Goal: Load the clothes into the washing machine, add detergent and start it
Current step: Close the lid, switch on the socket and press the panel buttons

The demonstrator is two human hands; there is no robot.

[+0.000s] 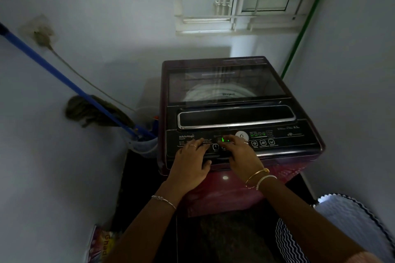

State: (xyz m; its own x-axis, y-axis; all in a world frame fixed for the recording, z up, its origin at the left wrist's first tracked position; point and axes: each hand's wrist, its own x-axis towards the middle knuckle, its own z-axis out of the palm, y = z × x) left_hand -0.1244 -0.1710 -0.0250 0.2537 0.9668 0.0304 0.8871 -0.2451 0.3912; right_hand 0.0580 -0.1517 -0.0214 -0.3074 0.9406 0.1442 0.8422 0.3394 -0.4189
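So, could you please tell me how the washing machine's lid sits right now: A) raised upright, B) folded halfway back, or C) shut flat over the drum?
C, since the glass lid lies flat on the washing machine, with the white drum showing through it.

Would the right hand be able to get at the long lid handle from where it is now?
Probably yes. The right hand rests on the control panel just in front of the lid handle, with nothing lying between them.
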